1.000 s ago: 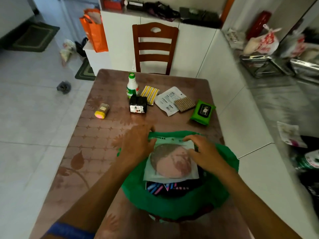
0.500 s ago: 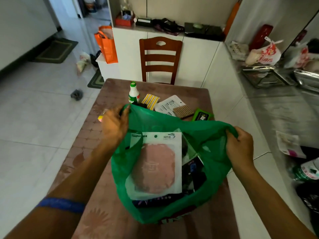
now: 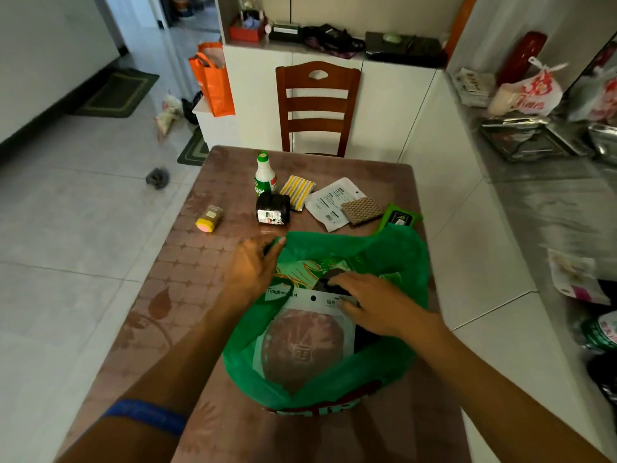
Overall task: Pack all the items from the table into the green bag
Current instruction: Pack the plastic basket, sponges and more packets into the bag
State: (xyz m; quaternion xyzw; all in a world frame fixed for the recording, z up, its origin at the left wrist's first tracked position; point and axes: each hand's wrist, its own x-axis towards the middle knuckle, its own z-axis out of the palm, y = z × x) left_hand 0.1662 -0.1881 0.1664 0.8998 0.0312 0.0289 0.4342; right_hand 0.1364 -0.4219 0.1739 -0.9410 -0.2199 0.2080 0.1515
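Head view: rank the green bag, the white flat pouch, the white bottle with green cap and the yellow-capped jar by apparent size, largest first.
1. green bag, nearest the camera, which flatters it
2. white flat pouch
3. white bottle with green cap
4. yellow-capped jar

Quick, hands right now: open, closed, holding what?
Left hand: grips the green bag rim.
Right hand: inside the bag on the white packet; grip cannot be told.

I see two bare forearms, no sleeves on either. The left arm (image 3: 187, 369) wears a blue band (image 3: 147, 416) round it, plain, with no markings I can read. The right arm (image 3: 474, 372) wears nothing. No rings or watch on either hand from here.
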